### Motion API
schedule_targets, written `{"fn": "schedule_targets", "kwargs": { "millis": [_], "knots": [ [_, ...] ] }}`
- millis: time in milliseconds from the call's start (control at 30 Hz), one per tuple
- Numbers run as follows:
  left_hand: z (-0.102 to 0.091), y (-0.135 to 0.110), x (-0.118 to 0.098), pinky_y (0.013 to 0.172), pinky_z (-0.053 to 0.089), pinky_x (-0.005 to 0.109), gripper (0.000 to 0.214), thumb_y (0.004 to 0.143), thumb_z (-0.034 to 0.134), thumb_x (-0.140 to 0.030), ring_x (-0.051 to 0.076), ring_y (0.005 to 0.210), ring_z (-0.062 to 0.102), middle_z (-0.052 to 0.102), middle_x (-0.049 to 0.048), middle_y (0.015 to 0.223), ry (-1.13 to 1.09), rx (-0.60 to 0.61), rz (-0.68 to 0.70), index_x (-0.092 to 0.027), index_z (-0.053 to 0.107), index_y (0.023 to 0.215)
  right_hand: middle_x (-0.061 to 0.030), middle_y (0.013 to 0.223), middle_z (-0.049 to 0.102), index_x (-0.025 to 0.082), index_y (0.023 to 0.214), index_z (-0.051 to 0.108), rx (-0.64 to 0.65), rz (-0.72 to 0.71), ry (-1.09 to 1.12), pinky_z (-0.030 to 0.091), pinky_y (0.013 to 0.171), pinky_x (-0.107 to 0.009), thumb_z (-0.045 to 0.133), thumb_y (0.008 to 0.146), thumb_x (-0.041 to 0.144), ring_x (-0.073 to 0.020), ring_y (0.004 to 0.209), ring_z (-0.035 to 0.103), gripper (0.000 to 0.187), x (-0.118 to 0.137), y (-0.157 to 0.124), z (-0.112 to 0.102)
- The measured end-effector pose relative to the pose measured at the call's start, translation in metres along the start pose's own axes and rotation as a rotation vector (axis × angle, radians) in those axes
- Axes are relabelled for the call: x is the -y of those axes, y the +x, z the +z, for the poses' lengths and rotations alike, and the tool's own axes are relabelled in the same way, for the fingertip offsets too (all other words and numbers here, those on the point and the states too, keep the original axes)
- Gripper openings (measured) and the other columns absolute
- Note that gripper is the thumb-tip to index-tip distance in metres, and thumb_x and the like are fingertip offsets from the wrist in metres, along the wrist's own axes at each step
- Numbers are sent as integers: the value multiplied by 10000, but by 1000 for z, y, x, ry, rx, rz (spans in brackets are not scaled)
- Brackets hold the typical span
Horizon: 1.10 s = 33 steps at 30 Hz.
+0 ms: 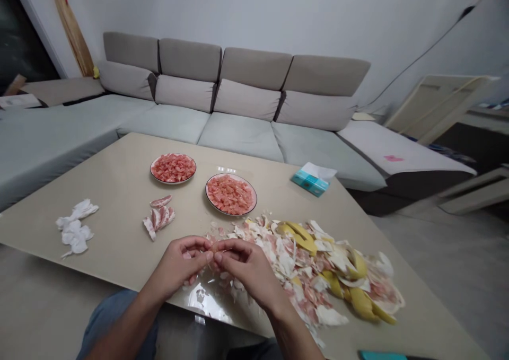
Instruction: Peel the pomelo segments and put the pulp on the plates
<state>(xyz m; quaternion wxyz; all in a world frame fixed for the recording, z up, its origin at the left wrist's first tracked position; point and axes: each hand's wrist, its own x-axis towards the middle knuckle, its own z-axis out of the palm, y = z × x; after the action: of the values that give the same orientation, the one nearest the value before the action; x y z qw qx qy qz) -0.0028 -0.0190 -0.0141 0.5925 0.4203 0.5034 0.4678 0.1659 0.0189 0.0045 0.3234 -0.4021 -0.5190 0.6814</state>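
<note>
Glossy beige table (119, 172) before a grey cushioned sofa (242, 132). Lettering on the blue tissue pack (310, 182) is too small to read. Forearms converge from the near edge; left hand (185, 262) and right hand (248, 270) meet above the tabletop, thumbs and forefingers pinching a small pinkish fruit piece (213, 248) between their tips, remaining fingers curled inward. Just right of it spreads a peel heap (286, 256) of spongy white pith, thin membrane and curved yellow rind. Beyond, two round, dark-rimmed plates (253, 196) bear moist, crumbled pink pulp (229, 193). Wedge-shaped segments (161, 218) and crumpled white tissues (76, 235) lie to the left.
</note>
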Motion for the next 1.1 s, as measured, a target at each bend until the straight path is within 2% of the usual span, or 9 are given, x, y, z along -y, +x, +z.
{"fn": "schedule_targets", "kwargs": {
  "millis": [200,433,567,767,900,1000,1100],
  "knots": [
    [0,3,1,328,272,138,344,722,732,-431,28,342,367,531,-58,509,-60,4,-54,-134,648,872,-19,638,698,139,823,703,30,23,78,449,563,-225,815,676,372,-122,581,617,297,-6,4,-4],
    [-3,3,1,299,192,119,309,782,685,-418,-1,302,276,510,-59,484,-229,116,-148,-129,648,885,-30,701,718,131,832,730,69,116,171,482,588,-230,859,609,343,-109,573,624,334,-2,8,-10],
    [-3,4,0,294,220,107,255,793,682,-371,1,323,281,516,-46,507,-340,181,-152,-123,652,839,-26,721,728,143,837,727,66,152,249,504,593,-218,873,585,317,-101,574,635,339,0,8,-13],
    [-3,6,1,298,272,83,180,830,654,-304,19,388,313,499,-37,563,-462,236,-113,-130,646,874,-26,794,738,149,860,716,114,140,345,537,653,-198,857,619,272,-100,656,671,305,3,8,-14],
    [-2,6,2,303,300,76,154,831,658,-283,28,439,367,509,-22,642,-509,214,-93,-134,638,863,-26,788,738,151,849,706,126,111,385,539,652,-185,847,637,257,-96,664,674,276,1,9,-14],
    [-1,6,3,303,307,75,193,812,682,-269,36,484,428,546,-7,746,-530,153,-85,-153,640,959,-1,742,723,159,834,703,95,117,395,531,624,-175,858,616,249,-89,628,672,282,1,9,-12],
    [-1,6,4,306,300,77,229,804,696,-273,33,464,422,545,-18,702,-499,95,-71,-155,638,992,2,736,720,160,834,703,60,107,363,528,620,-178,864,609,260,-89,607,673,294,3,8,-11]
  ]
}}
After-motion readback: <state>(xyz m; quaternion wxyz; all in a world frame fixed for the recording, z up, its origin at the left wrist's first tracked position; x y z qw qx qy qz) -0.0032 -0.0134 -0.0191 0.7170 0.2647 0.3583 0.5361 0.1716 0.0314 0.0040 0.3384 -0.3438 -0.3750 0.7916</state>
